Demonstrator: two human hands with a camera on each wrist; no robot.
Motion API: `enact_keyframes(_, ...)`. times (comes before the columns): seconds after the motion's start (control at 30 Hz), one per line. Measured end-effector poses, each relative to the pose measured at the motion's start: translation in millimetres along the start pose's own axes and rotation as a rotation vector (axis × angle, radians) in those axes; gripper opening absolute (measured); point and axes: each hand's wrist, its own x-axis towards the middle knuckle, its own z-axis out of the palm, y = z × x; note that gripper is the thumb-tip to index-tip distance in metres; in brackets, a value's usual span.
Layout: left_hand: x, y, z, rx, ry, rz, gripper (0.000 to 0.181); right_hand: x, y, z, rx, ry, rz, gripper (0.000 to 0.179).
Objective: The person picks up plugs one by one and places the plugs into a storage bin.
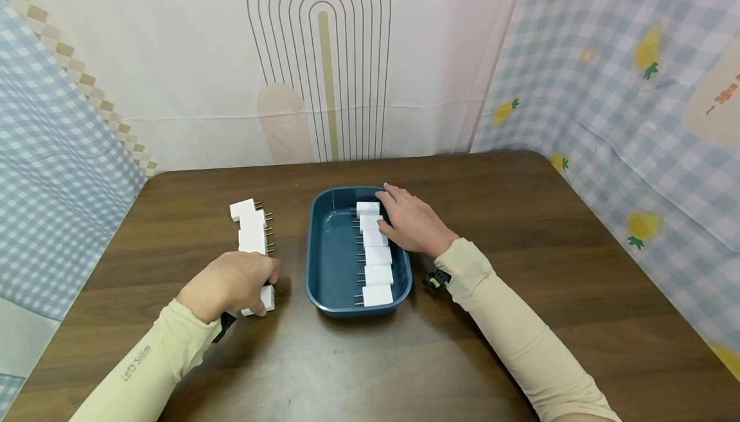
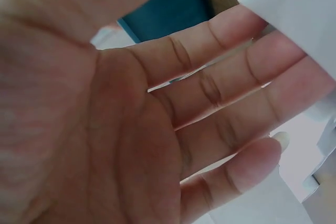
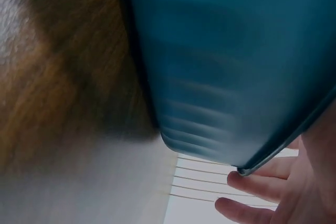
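Near the lower end of the left-hand row, my left hand (image 1: 234,281) pinches a white two-pronged plug (image 1: 268,297), thumb on its near side. The left wrist view has a white plug (image 2: 296,11) against the fingertips. Other white plugs (image 1: 252,241) lie above it in the row, prongs pointing right; my hand covers part of the row. My right hand (image 1: 415,221) lies over the right rim of a dark blue tray (image 1: 332,261), fingers extended and the thumb at the upper plugs. Inside the tray, several white plugs (image 1: 378,275) form a column on the right, prongs pointing left.
Both rows and the tray stand on a brown wooden table (image 1: 497,216). A white curtain (image 1: 439,43) hangs behind it, with checked cloth (image 1: 613,88) at the right and more checked cloth (image 1: 52,152) at the left. The tray's wall (image 3: 210,66) fills much of the right wrist view.
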Motion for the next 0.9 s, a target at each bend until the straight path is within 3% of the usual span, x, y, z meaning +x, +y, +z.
enact_keyframes(0.37,5.3,1.5,3.1,0.018,-0.001,0.034,0.041,0.3,5.0,4.3,0.079,-0.057,0.101,0.068)
enact_keyframes(0.67,7.2,1.0,2.7,-0.008,0.032,0.071,0.027,1.3,5.4,4.5,0.117,-0.076,0.119,0.067)
enact_keyframes(0.9,4.4,-2.2,-5.4,-0.022,0.067,0.073,0.02,0.9,4.6,2.9,0.141,-0.083,0.126,0.067)
